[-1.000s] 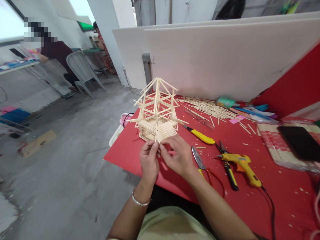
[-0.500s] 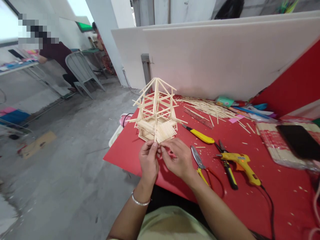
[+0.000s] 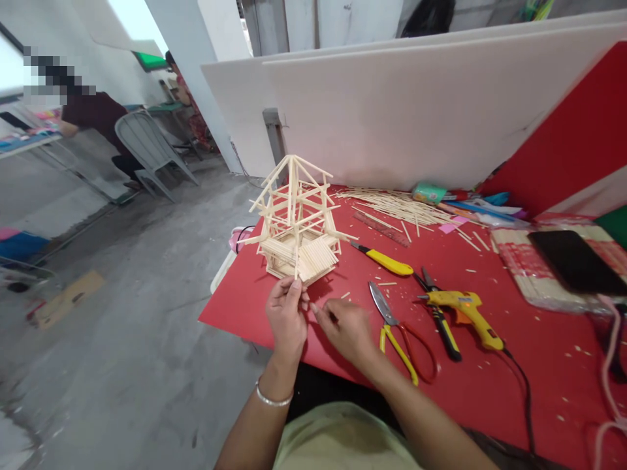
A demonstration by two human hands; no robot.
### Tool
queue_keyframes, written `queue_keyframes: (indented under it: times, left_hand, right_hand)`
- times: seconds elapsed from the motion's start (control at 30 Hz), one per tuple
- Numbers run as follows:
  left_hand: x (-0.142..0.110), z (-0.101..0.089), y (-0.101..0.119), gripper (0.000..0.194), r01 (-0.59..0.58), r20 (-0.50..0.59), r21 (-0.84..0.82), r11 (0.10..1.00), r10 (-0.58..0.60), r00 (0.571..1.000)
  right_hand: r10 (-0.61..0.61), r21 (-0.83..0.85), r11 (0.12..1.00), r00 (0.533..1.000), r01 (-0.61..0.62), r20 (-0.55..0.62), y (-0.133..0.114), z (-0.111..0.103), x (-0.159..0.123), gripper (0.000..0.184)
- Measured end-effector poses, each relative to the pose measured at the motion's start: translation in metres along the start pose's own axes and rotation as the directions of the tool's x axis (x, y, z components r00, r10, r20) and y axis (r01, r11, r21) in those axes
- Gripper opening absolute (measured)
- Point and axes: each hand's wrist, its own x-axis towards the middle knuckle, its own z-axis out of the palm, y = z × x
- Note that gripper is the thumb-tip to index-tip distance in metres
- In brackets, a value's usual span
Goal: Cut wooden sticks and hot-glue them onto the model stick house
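Evidently, your left hand (image 3: 287, 320) pinches the near end of a protruding stick (image 3: 296, 261) between thumb and forefinger, probably to steady the stick model (image 3: 296, 233), which stands just beyond those fingertips. Your right hand (image 3: 347, 326) hovers just beside them, fingers curled inward; whether they pinch anything cannot be told. Right of those fingers lie the shears (image 3: 390, 320) and, farther out, the glue gun (image 3: 455, 301), its nozzle facing them, seemingly for easy reach.

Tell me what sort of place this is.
Probably a craft workshop, judging by the open-framed model of pale wooden sticks, the yellow pistol-shaped glue gun and the loose pile of thin pale sticks.
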Motion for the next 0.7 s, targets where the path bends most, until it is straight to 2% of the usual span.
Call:
queue_keyframes:
  times: [0.13, 0.23, 0.7]
  left_hand:
    - [0.0, -0.001, -0.001, 0.021, 0.004, -0.002, 0.005, 1.0, -0.004, 1.0]
    - [0.001, -0.002, -0.003, 0.02, -0.001, 0.005, 0.001, 1.0, 0.001, 1.0]
    - [0.001, -0.003, -0.003, 0.02, -0.021, 0.007, 0.01, 1.0, 0.021, 1.0]
  right_hand:
    - [-0.013, -0.053, 0.998, 0.996, 0.017, 0.085, 0.009, 0.016, -0.023, 0.038]
    - [-0.022, -0.061, 0.998, 0.994, 0.028, 0.105, 0.013, 0.025, -0.034, 0.036]
    - [-0.079, -0.071, 0.994, 0.99, 0.088, 0.116, 0.018, 0.034, -0.04, 0.034]
